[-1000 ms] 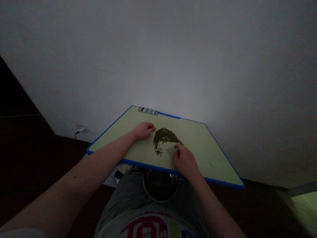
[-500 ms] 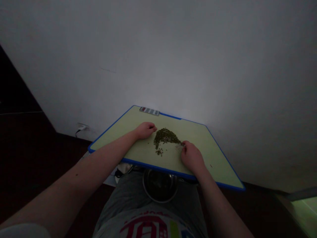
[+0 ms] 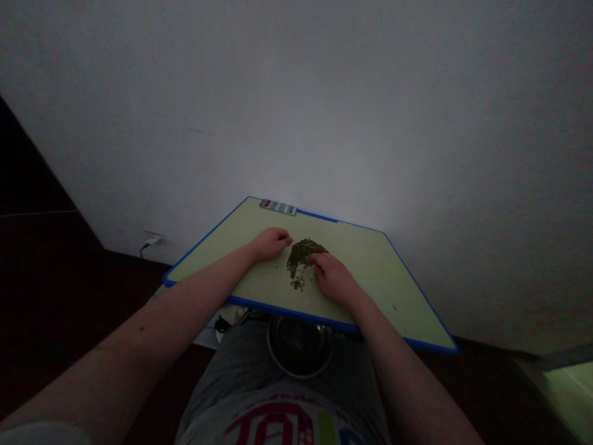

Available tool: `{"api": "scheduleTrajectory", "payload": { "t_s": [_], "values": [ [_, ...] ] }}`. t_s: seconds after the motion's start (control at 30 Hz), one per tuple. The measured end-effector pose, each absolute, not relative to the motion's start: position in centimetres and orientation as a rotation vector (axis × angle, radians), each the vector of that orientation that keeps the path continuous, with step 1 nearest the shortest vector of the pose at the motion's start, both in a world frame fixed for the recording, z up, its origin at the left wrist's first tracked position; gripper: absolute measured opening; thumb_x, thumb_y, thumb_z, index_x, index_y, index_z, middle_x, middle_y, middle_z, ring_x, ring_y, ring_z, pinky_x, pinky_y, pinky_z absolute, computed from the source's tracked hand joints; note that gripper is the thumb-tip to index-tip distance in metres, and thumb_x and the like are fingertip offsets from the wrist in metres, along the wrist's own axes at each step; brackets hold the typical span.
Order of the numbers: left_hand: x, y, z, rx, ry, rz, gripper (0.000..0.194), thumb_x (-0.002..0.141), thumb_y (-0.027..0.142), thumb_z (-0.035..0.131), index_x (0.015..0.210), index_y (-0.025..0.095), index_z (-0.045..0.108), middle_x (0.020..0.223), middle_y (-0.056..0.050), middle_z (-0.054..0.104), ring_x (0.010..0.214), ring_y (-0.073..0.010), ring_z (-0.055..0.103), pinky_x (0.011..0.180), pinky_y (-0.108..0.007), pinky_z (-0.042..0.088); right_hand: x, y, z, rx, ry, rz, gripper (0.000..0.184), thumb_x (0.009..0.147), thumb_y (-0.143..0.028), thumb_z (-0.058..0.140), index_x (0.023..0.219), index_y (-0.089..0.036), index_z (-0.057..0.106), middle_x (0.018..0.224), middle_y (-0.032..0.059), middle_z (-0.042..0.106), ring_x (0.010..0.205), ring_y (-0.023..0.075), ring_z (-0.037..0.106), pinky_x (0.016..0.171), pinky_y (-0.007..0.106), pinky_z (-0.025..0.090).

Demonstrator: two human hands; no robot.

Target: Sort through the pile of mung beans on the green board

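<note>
Left hand: my left hand (image 3: 273, 242) is at the bench just beside the left side of the pile, fingers curled in; I cannot tell whether anything is pinched in them.
Right hand: my right hand (image 3: 331, 272) reaches over the right part of the pile, fingers bent down at it; whether they grasp anything is too dim to tell.
Pile: small dark green grains (image 3: 301, 250) lie heaped near the middle of the bench, between my hands, with a looser scatter trailing towards me.
Bench: pale yellow-green top with blue edging (image 3: 370, 266), its far side close to the pale grey wall (image 3: 296, 111).
Far edge: a flat grey and red printed strip (image 3: 278, 207) lies near the far left corner.
Right side of bench: one small thin mark or scrap (image 3: 395, 307), too small to name.
Lap: a round shiny metal bowl (image 3: 300, 374) sits below the near edge, over my grey trousers (image 3: 227, 371); its inside is dark.
Lower wall: a white plug with a dark cord (image 3: 151, 241) is to the left.
</note>
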State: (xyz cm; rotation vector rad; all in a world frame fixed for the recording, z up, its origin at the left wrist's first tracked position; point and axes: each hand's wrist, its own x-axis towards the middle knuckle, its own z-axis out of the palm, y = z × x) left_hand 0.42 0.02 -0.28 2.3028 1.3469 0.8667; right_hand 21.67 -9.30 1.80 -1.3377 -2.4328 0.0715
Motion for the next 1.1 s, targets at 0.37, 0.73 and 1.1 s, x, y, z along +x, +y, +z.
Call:
{"api": "scheduleTrajectory", "payload": {
  "t_s": [0.37,0.73,1.1],
  "values": [
    [0.4,0.1,-0.4,2.287,1.328,0.891,0.033,0.076,0.042,0.042,0.064,0.016,0.058,0.052,0.002,0.048,0.053,-0.0105,0.041,0.051,-0.024,0.028,22.2,-10.3,2.4,-1.316,-2.493,0.164,0.031,0.081,-0.010,0.041,0.108,-0.018,0.053,0.104,0.0063,0.055,0.098,0.0156,0.048,0.090,0.030,0.032],
    [0.3,0.0,-0.4,2.269,1.315,0.871,0.034,0.077,0.042,0.040,0.066,0.016,0.058,0.054,0.001,0.049,0.054,-0.0110,0.041,0.052,-0.024,0.029,23.4,-11.7,2.1,-1.420,-2.432,0.172,0.030,0.081,-0.013,0.041,0.109,-0.018,0.053,0.103,0.0067,0.057,0.095,0.0157,0.051,0.086,0.028,0.036],
    [0.3,0.2,-0.3,2.307,1.334,0.855,0.034,0.077,0.041,0.041,0.067,0.015,0.059,0.054,0.001,0.049,0.054,-0.0103,0.043,0.052,-0.023,0.029,23.4,-12.9,2.0,-1.501,-2.366,0.221,0.030,0.081,-0.015,0.040,0.108,-0.016,0.053,0.107,0.0082,0.057,0.099,0.0165,0.050,0.090,0.029,0.034]
  ]
}}
